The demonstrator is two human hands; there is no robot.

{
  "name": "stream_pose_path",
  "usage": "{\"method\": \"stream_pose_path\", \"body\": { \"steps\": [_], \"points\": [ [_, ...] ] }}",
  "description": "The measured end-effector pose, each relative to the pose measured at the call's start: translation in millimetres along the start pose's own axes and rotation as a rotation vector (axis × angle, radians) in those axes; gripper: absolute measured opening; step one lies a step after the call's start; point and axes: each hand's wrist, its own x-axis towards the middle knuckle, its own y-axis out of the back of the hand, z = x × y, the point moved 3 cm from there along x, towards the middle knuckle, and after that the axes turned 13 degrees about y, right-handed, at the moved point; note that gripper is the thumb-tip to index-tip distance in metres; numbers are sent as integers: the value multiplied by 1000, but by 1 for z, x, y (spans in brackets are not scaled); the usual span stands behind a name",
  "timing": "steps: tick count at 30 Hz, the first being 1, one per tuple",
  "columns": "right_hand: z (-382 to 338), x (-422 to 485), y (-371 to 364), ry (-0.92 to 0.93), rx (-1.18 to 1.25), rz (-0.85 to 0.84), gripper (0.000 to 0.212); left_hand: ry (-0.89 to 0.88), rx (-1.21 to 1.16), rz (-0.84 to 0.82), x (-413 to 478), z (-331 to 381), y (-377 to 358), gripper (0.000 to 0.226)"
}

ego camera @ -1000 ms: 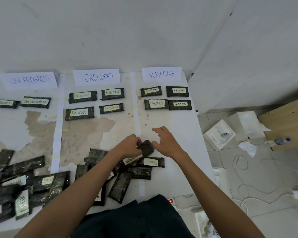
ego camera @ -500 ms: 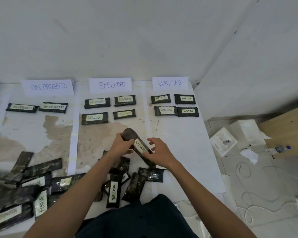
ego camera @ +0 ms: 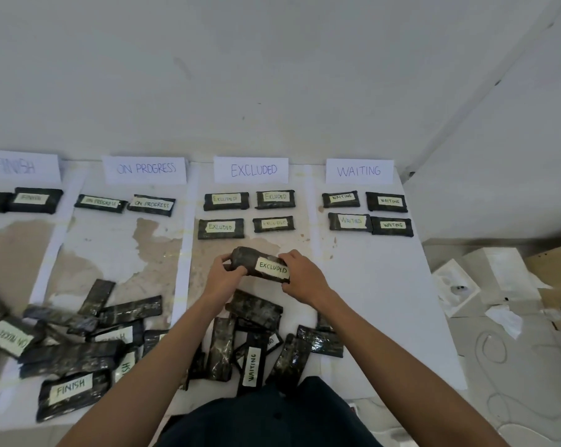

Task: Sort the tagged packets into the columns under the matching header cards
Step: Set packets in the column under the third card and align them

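A dark packet tagged EXCLUDED (ego camera: 260,264) is held above the table between both hands. My left hand (ego camera: 222,277) grips its left end and my right hand (ego camera: 301,275) pinches its right end. It hovers in the column under the EXCLUDED header card (ego camera: 250,169), just below several packets (ego camera: 221,228) laid there in two rows. Other header cards read FINISH (ego camera: 17,166), ON PROGRESS (ego camera: 145,169) and WAITING (ego camera: 359,171), each with packets beneath. A heap of unsorted packets (ego camera: 253,337) lies near my body.
More loose packets (ego camera: 69,346) spread over the near left of the white table (ego camera: 385,285). The wall rises right behind the cards. Off the table's right edge, white boxes (ego camera: 456,285), crumpled paper and cables lie on the floor.
The packet has been lifted from the heap, turned tag-up and level, and carried forward into the EXCLUDED column. My view has shifted left, bringing the FINISH card into sight.
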Motion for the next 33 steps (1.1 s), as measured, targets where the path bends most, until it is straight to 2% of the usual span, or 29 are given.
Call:
{"method": "stream_pose_path", "body": {
  "steps": [5, 12, 20, 23, 26, 30, 33],
  "points": [
    [-1, 48, 7, 57, -56, -49, 51, -23, 136, -3, 16, 6, 31, 46],
    [1, 97, -3, 92, -102, -95, 52, -7, 176, -39, 38, 14, 49, 38],
    [9, 99, -18, 101, -78, -116, 51, -28, 364, -27, 49, 6, 43, 39],
    [11, 90, -10, 99, -29, -103, 61, -76, 444, 86, 46, 7, 43, 48],
    [14, 72, 3, 112, -14, -76, 60, -178, 541, 163, 35, 8, 38, 53],
    [22, 31, 19, 111, 11, -72, 57, -373, 684, 100, 5, 1, 4, 52],
    [35, -8, 21, 88, 20, -101, 56, -446, 793, 22, -12, -9, -29, 51]
  ]
}}
